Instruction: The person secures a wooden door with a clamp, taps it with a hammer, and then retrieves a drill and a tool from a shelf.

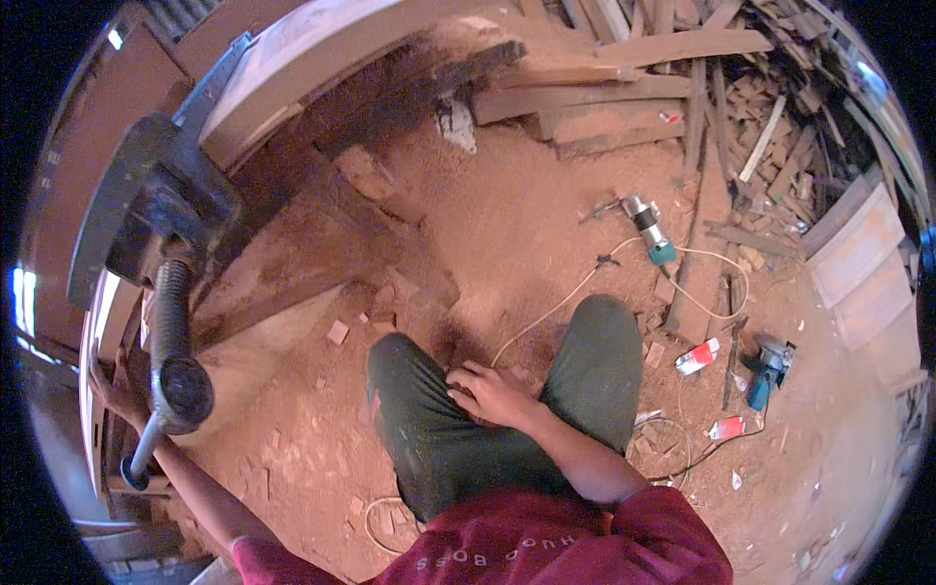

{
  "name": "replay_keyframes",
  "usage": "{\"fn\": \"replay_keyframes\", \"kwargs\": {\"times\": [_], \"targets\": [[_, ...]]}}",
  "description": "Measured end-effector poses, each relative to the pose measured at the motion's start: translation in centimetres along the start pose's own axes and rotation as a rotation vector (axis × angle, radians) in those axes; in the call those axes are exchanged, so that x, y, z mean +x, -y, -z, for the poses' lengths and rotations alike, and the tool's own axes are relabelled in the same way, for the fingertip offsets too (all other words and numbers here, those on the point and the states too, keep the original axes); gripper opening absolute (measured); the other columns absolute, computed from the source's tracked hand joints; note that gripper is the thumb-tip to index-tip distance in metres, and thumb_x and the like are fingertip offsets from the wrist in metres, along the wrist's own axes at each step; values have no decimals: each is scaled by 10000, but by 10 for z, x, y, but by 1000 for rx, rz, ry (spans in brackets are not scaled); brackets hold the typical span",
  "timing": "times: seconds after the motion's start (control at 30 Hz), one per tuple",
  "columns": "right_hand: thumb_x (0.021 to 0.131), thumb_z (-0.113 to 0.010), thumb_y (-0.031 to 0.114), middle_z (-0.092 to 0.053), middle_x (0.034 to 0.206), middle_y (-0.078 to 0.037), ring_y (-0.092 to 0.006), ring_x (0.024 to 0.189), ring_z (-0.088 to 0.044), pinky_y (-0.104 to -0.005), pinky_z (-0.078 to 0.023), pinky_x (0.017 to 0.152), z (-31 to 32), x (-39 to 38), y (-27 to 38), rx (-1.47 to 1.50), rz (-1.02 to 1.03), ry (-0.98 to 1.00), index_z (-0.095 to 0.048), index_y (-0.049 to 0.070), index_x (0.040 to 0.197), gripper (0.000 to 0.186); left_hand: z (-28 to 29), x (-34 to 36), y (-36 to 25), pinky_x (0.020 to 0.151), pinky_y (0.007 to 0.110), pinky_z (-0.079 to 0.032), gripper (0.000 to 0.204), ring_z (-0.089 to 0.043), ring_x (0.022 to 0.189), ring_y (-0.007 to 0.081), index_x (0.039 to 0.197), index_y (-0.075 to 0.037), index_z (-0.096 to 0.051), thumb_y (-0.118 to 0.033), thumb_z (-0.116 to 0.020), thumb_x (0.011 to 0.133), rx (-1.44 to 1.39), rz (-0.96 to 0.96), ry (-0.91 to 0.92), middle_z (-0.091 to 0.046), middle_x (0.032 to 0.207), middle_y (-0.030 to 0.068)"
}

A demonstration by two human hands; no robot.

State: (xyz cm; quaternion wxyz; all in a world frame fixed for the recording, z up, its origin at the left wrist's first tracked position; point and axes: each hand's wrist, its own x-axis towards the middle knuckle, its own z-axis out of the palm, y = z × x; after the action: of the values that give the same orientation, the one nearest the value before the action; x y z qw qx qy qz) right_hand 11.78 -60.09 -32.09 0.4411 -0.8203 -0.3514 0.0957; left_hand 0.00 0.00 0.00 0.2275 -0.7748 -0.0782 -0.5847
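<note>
My left hand (119, 395) lies at the edge of a pale wooden board (93, 429) at the far left, fingers stretched along it and partly hidden by the vise handle. Beside it stands a dark metal bench vise (175, 219), its threaded screw (173, 312) pointing towards me and its bar handle (146, 448) hanging at an angle. My right hand (487, 393) rests on my left thigh (419, 419), its fingers loosely bent with nothing visible in them. A pale power cord (546, 326) runs across the floor close to that hand.
A teal and silver power tool (648, 229) and a blue handheld saw (770, 375) lie on the sawdust-covered floor to the right. Near them are red-and-white packs (697, 357). Stacked planks (604, 102) and scrap wood (770, 127) fill the far right. A long beam (292, 73) stands far left.
</note>
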Motion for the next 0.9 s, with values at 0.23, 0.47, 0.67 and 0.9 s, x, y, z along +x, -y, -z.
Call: {"fn": "replay_keyframes", "kwargs": {"times": [0.23, 0.47, 0.67, 0.9], "targets": [[946, -572, 333, -640, 1096, -190, -407, 905, -658, -512, -551, 777, 32, -6, -4, -6, 1, -59, -616, 118, 1125, 284, 23, -4, -50, 945, 453, -471, 475, -593, 1091, 364, 1275, -46, -600, -186, -755, 848, 46, -52, -14, -632, 1182, 202], [941, -580, 329, -647, 1074, -163, -382, 864, -673, -493, -566, 729, 35, -11, -3, -45, 17, -130, -615, 129, 1124, 274, 32, 13, -57, 948, 454, -467, 471, -589, 1094, 362, 1275, -48, -599, -183, -747, 849, 74, -65, 7, -631, 1184, 198], [949, -567, 339, -649, 1061, -140, -386, 840, -675, -495, -572, 722, 37, -16, 7, -28, 14, -103, -611, 131, 1129, 279, 37, 17, -73, 951, 454, -463, 467, -585, 1096, 360, 1276, -49, -599, -181, -740, 850, 80, -61, 8, -630, 1185, 194], [947, -583, 325, -641, 1007, -161, -397, 823, -670, -487, -565, 696, 46, -16, 7, 34, 42, -163, -619, 130, 1071, 233, 49, 17, -87, 954, 454, -459, 463, -580, 1099, 358, 1276, -51, -598, -179, -732, 852, 110, -33, -5, -629, 1187, 191]]}}
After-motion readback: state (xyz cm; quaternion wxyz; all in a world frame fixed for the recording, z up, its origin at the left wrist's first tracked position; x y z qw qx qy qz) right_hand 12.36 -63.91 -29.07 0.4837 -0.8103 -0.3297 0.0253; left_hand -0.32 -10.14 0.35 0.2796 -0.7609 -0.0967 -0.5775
